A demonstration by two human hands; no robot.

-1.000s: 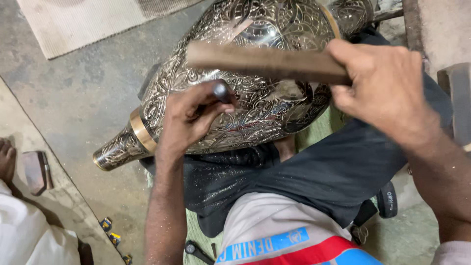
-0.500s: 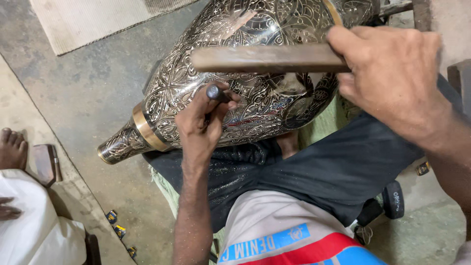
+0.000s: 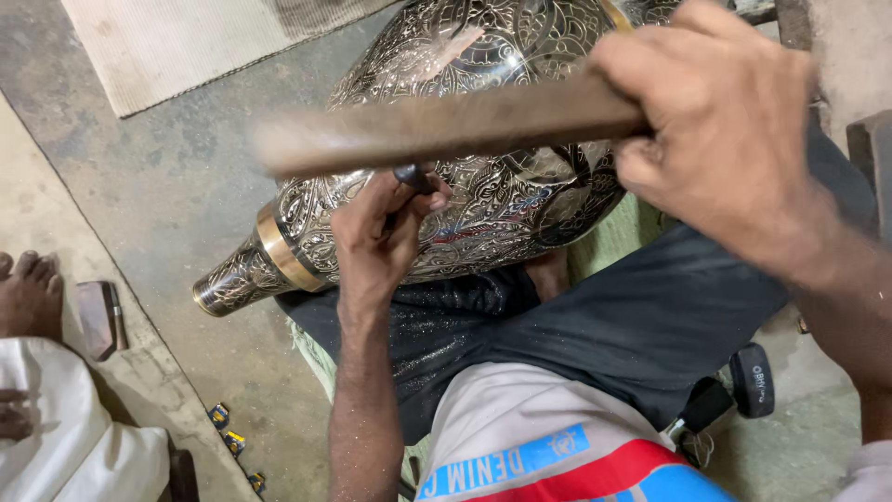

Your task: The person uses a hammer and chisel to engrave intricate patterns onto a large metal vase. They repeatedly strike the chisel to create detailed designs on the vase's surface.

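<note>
A large engraved metal vase (image 3: 502,200) with a brass band near its narrow neck lies on its side across my lap. My left hand (image 3: 381,237) pinches a short dark chisel (image 3: 413,177) with its tip set against the vase's patterned side. My right hand (image 3: 720,139) grips a wooden stick (image 3: 446,125) held level just above the chisel's head; the stick is blurred with motion. My dark trousers are dusted with fine metal flecks.
Another person's bare foot (image 3: 28,297) and white garment (image 3: 65,437) sit at the left edge. A small block with a tool (image 3: 98,316) lies beside that foot. Several small blue-and-yellow bits (image 3: 232,442) lie on the concrete floor. A pale mat (image 3: 177,42) lies beyond the vase.
The wooden stick has swung down closer to the chisel head. My left hand and chisel stay on the same part of the vase, and the view has shifted slightly.
</note>
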